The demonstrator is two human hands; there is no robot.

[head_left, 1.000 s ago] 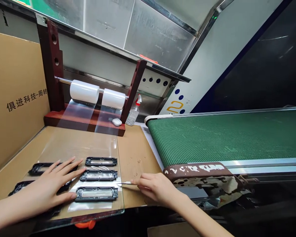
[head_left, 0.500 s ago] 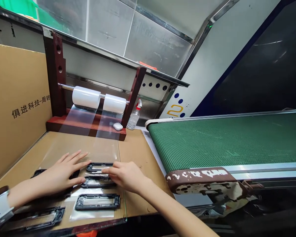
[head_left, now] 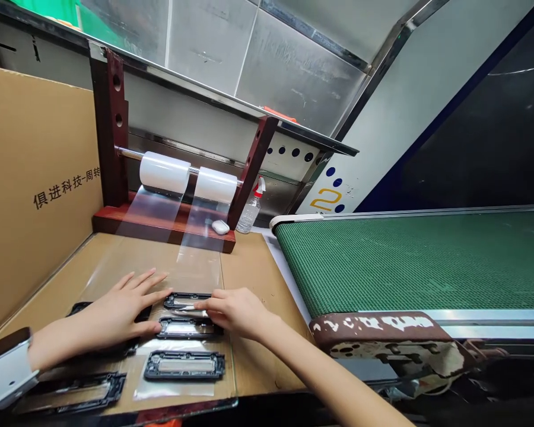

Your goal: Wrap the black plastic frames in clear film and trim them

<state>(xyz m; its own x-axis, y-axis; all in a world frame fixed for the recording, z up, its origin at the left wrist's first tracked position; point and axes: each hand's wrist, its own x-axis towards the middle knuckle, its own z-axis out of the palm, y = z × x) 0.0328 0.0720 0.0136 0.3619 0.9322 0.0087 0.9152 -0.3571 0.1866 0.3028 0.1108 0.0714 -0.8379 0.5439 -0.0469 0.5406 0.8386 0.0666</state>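
Several black rectangular frames lie in rows on clear film over a glass sheet [head_left: 115, 261]. My left hand [head_left: 115, 311] lies flat with fingers spread, pressing on the film and on a black frame [head_left: 78, 308] in the left row. My right hand [head_left: 238, 311] pinches a thin pale tool [head_left: 187, 312] whose tip lies between the top frame [head_left: 187, 298] and the middle frame [head_left: 184, 328] of the right row. The nearest frame [head_left: 184, 366] lies untouched on its film strip. Another frame [head_left: 84, 394] lies at the near left.
Two white film rolls [head_left: 164, 172] [head_left: 216, 185] hang on a dark red stand, their film running down to the glass. A spray bottle [head_left: 250, 210] and a small white case [head_left: 221, 226] stand behind. A green conveyor belt [head_left: 404, 261] runs on the right. A cardboard wall [head_left: 31, 178] closes the left.
My right hand moved left from the glass edge, with the thin tool, onto the frames of the right row. My left hand slid farther from me and stayed flat. The view shifted slightly.
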